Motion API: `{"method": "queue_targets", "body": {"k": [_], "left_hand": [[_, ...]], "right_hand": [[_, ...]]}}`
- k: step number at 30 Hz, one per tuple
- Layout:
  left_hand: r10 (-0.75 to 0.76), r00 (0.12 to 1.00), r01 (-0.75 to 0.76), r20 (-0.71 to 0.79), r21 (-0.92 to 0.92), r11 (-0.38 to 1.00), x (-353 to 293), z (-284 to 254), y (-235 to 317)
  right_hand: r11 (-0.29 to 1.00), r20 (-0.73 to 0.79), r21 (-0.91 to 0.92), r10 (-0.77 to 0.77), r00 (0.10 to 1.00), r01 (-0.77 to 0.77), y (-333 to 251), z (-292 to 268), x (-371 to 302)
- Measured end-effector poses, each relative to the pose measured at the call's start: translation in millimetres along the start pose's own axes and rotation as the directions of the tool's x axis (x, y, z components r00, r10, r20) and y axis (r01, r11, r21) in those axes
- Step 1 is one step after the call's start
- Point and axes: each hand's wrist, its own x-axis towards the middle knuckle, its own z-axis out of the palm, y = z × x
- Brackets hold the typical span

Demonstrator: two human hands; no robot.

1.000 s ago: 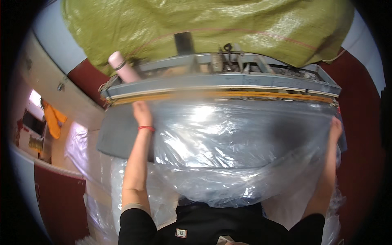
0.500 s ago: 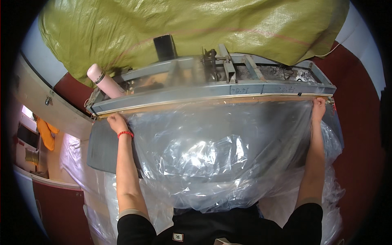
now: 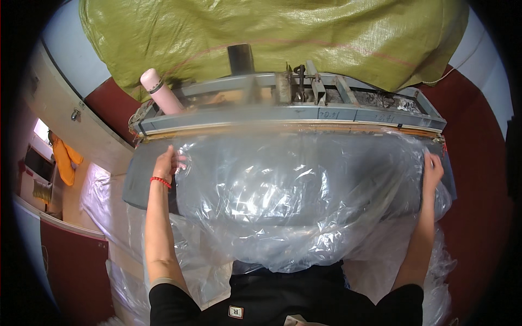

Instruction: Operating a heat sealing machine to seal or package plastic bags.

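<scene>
Clear plastic film (image 3: 261,185), crumpled and shiny, drapes over a dark grey board (image 3: 142,176) and hangs toward my body. My left hand (image 3: 166,164), with a red bead bracelet (image 3: 161,181) at the wrist, is open beside the film's left edge, its fingers apart. At the other side, my right hand (image 3: 433,171) has its fingers bent, closed on the film's upper right edge. Beyond both hands runs a long grey metal frame (image 3: 293,114) with a wooden strip along its near side.
A pink bottle (image 3: 161,92) leans in the frame's left end. Behind hangs a yellow-green woven sheet (image 3: 304,32). A dark block (image 3: 240,58) stands against it. To the left are a pale cabinet door (image 3: 70,103) and an orange cloth (image 3: 66,162). Dark red surface (image 3: 481,179) lies at right.
Both hands have come away from the frame's near edge, toward me. My left fingers have spread apart from a closed grip. The film's upper edge has shifted, and the view has turned slightly.
</scene>
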Motion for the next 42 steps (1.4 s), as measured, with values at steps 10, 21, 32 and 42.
{"method": "queue_targets", "body": {"k": [10,21,32,42], "left_hand": [[0.261,0.87,-0.269,0.419,-0.042,0.962,-111,102,-4],[0.49,0.684,-0.572,0.541,-0.018,0.82,-181,114,11],[0.105,0.403,-0.497,0.909,0.121,0.86,-191,48,-29],[0.249,0.961,-0.168,0.12,0.969,0.183,-93,-225,-46]], "right_hand": [[0.554,0.136,-0.754,0.657,0.741,-0.353,149,-181,-209],[0.849,0.591,0.505,-0.21,0.779,-0.155,-262,44,-57],[0.507,0.727,0.655,-0.221,0.65,-0.56,-320,150,-65],[0.979,0.071,0.174,0.095,0.993,-0.106,12,44,-5]]}}
